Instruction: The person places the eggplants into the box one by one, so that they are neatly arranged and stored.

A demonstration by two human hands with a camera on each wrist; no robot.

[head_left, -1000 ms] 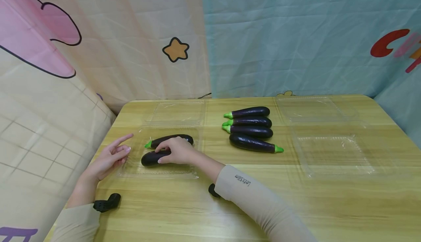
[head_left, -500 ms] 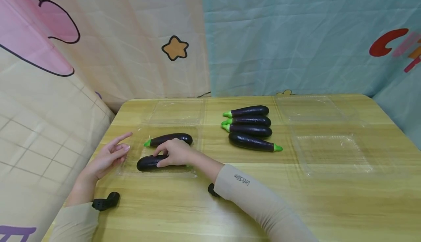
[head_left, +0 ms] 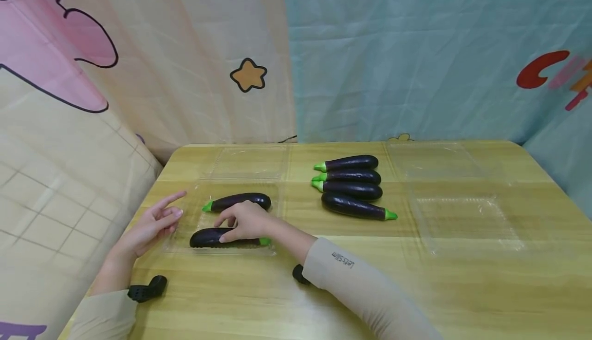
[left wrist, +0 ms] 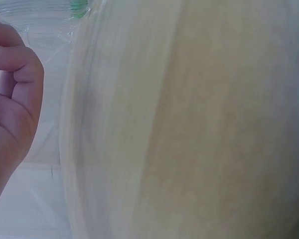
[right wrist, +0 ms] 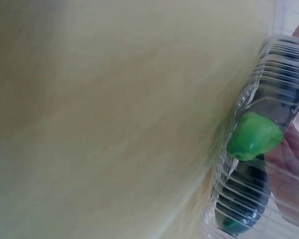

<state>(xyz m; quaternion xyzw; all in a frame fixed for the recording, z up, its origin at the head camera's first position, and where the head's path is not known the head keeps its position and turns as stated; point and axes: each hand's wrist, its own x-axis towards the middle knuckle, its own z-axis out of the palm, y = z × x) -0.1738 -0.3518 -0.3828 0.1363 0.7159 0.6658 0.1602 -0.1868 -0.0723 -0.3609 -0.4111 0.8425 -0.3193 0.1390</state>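
My right hand is over the left clear plastic clamshell box, thumb and fingers gripping a dark purple eggplant along its near wall. That eggplant's green stem end shows through the ribbed wall in the right wrist view. Behind it in the same box lies a second eggplant, its green stem to the left. At the box's left edge is my left hand, holding nothing; its index finger points out and the others bend loosely. The left wrist view catches part of that hand.
Several eggplants lie in a stacked row at mid-table, the nearest with its stem to the right. Another clear clamshell box stands with its lid laid back on the wooden table. A printed curtain hangs behind.
My right hand has brought the held eggplant nearer and slightly left, away from the other one, to the box's near wall. Its green stem now shows. My left hand stays about where it was.
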